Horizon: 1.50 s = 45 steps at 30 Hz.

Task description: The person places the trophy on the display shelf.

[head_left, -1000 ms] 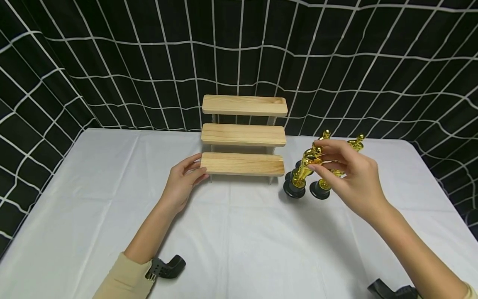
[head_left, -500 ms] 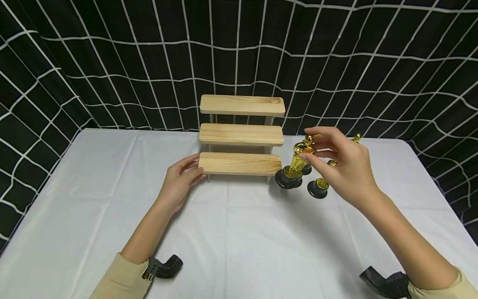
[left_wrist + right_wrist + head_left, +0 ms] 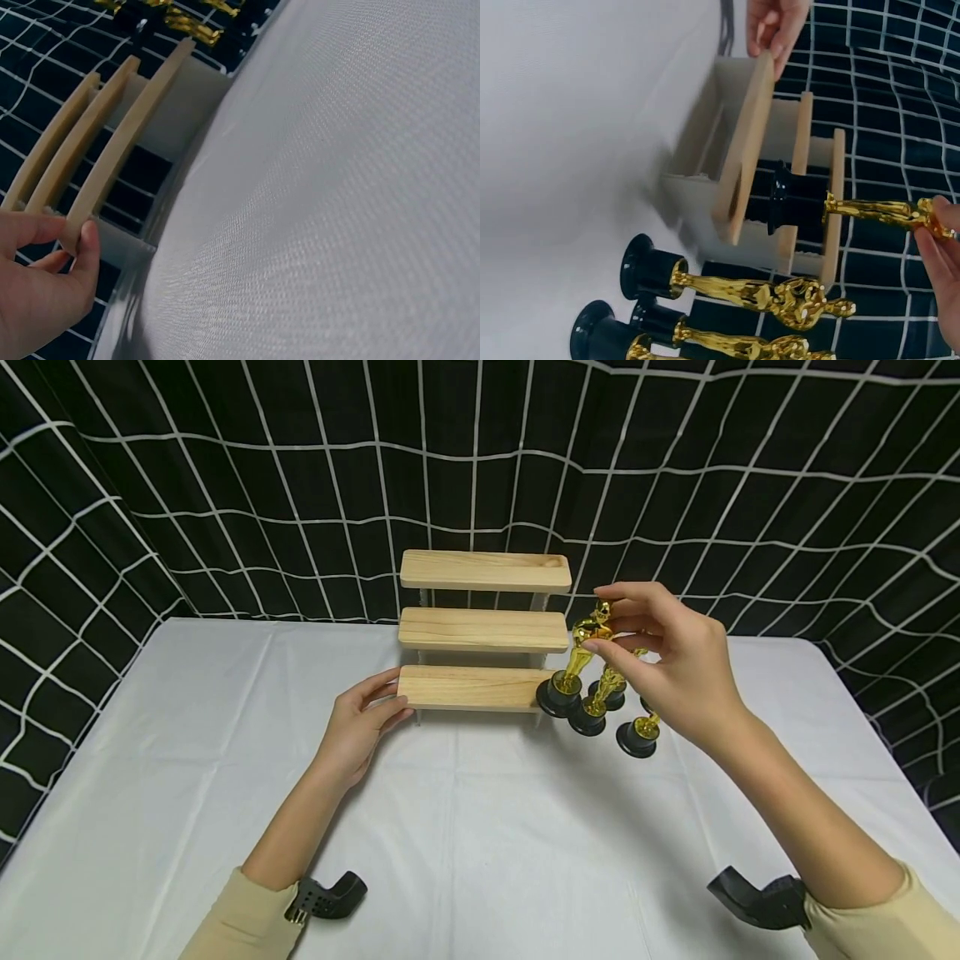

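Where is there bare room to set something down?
The white cloth is bare in front of the wooden shelves and left of the left hand. The shelves carry nothing. Right of them is crowded: standing statuettes cluster near the right hand and its held statuette.

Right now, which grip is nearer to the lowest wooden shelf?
Left. The left grip pinches the left end of the lowest wooden shelf; the right grip is apart from it, beyond its right end, holding a gold statuette.

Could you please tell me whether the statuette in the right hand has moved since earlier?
Yes: in the head view, the statuette has moved leftward and up the picture relative to the shelf stand, its base now overlapping the lowest board.
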Available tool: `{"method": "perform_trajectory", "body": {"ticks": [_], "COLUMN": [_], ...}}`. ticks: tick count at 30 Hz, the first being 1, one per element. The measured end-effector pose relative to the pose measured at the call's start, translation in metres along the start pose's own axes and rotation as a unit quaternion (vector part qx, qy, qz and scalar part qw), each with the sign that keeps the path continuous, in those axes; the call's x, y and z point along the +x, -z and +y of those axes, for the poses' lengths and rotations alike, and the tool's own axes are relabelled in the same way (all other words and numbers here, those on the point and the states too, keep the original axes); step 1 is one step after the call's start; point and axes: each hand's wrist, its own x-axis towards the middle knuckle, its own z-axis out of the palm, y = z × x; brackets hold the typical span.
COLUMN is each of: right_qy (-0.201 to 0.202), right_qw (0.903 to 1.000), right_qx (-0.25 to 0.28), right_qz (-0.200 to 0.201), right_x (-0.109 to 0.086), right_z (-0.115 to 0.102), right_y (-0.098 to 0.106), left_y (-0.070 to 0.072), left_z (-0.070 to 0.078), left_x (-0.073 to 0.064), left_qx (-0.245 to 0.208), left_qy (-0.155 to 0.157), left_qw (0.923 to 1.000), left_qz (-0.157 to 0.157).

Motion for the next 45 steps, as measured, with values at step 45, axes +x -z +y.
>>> {"method": "perform_trajectory", "body": {"ticks": [45], "right_qy": [-0.013], "right_qw": [0.9998], "right_qx": [0.012], "right_qz": [0.009], "right_x": [0.097], "right_z": [-0.019], "right_y": [-0.033], "left_y": [0.000], "left_z": [-0.001], "left_x": [0.002], "left_qx": [-0.001], "left_qy": [-0.010], "left_qw": [0.9999], "left_qz": [0.008]}}
